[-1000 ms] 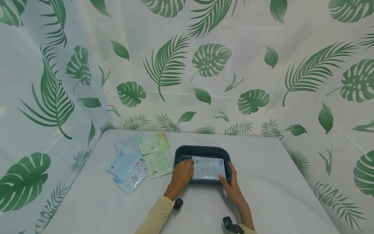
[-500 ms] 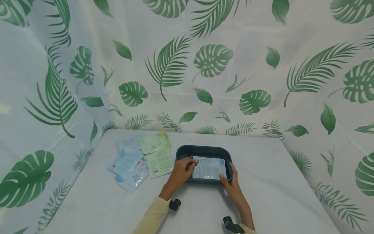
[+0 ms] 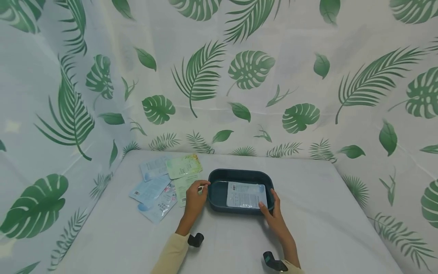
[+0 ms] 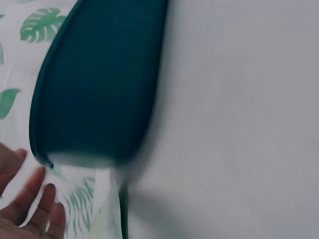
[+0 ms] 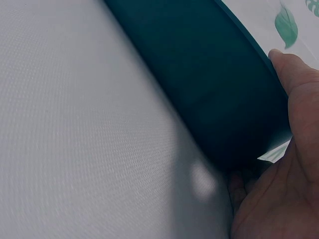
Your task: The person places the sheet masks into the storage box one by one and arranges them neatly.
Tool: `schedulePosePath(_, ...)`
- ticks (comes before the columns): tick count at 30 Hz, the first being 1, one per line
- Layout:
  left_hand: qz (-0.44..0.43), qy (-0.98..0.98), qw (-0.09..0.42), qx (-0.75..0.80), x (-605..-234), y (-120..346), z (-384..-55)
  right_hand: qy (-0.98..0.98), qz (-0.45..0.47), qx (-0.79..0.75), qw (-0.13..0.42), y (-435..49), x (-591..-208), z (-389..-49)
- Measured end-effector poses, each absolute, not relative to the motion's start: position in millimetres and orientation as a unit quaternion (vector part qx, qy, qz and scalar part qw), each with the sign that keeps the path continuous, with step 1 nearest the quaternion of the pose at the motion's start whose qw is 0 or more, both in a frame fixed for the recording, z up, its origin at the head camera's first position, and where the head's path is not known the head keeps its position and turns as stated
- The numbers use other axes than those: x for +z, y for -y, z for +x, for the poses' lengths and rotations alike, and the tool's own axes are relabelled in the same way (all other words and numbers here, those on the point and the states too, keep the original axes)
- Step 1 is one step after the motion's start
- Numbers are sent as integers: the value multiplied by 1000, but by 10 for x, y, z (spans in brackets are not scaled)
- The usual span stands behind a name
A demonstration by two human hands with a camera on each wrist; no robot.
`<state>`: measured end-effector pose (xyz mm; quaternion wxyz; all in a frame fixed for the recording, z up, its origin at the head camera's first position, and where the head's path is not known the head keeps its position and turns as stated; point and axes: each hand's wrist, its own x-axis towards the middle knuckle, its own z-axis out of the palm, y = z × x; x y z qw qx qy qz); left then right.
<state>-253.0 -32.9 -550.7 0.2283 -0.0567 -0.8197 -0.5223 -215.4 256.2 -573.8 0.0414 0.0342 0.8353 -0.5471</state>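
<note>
A dark teal plastic tray [image 3: 236, 210] stands on the white table. Inside, toward its right end, lies a pale blue sheet mask packet [image 3: 244, 196]; the tray's left part shows bare floor. My right hand [image 3: 276, 220] grips the tray's right end, thumb over the front rim; the right wrist view has this hand [image 5: 284, 144] around the corner. At the left rim is my left hand [image 3: 195, 201], its fingertips close to the edge. In the left wrist view that hand [image 4: 35, 211] has thumb and fingers spread apart, just beside the tray's end [image 4: 94, 99].
Left of the tray lie several sheet mask packets, overlapping: a green-yellow one [image 3: 184, 166], a light green one [image 3: 183, 186] and blue ones [image 3: 150, 188]. A leaf-printed curtain [image 3: 253, 95] stands behind the table and at both sides.
My left hand has moved left, out from over the packet in the tray to the tray's left rim. My right hand stays at the right end.
</note>
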Motion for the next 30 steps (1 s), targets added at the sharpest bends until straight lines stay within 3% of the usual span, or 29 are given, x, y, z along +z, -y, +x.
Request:
schedulePosePath(7, -68, 903, 154, -394, -5633, 480, -2518, -836, 44, -545, 43, -2551, -5722, -2150)
schedulePosePath(13, -80, 957, 4, -280, -5682, 531, -2470, -836, 46, -545, 36, -2543, -5725, -2135)
schedulePosePath(16, -63, 959, -46, -273, -5662, 532, -2459, -838, 44, -543, 33, -2543, -5739, -2137)
schedulePosePath(24, -55, 962, -77, -255, -5613, 544, -2464, -840, 47, -539, 32, -2545, -5753, -2144)
schedulePosePath(30, -62, 971, -42, -227, -5644, 546, -2496, -841, 46, -539, 30, -2539, -5746, -2134)
